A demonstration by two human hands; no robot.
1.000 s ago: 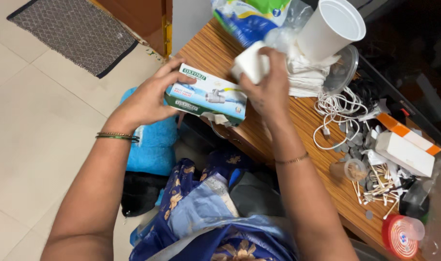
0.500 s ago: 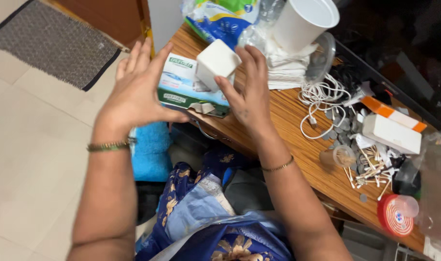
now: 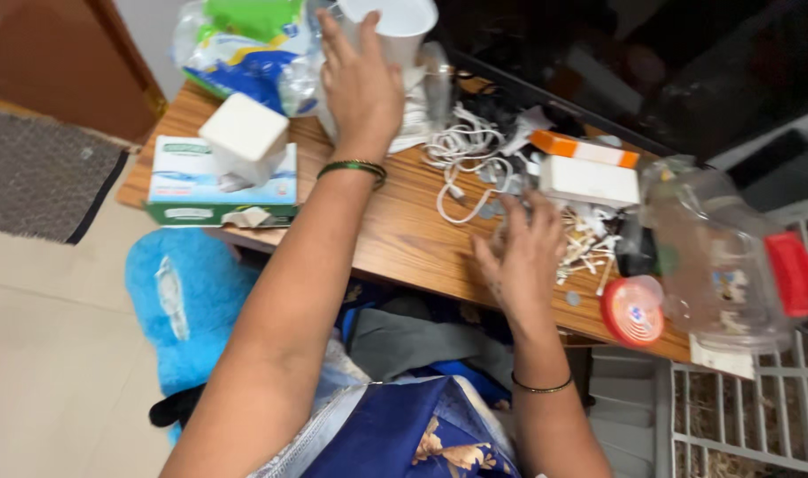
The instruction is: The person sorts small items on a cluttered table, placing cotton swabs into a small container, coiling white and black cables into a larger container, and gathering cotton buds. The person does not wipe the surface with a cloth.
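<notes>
On the wooden table (image 3: 404, 239), we record:
Left hand (image 3: 361, 84): closed around white cup (image 3: 395, 22).
Right hand (image 3: 523, 257): open, fingers spread over cotton swabs (image 3: 585, 248).

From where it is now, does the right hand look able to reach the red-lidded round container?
Probably yes: the right hand rests on the table by the cotton swabs, and the red-lidded round container lies just beside it, nothing between.

1. The tall white plastic cup (image 3: 395, 26) at the surface's far edge is cut off by the top of the picture; the left hand (image 3: 361, 84) covers its near side, so the grip cannot be judged.
2. The right hand (image 3: 523, 257) hides part of the scattered cotton swabs (image 3: 590, 248) near the surface's right end.
3. The clear plastic jar with a red cap (image 3: 731, 265) is blurred.
</notes>
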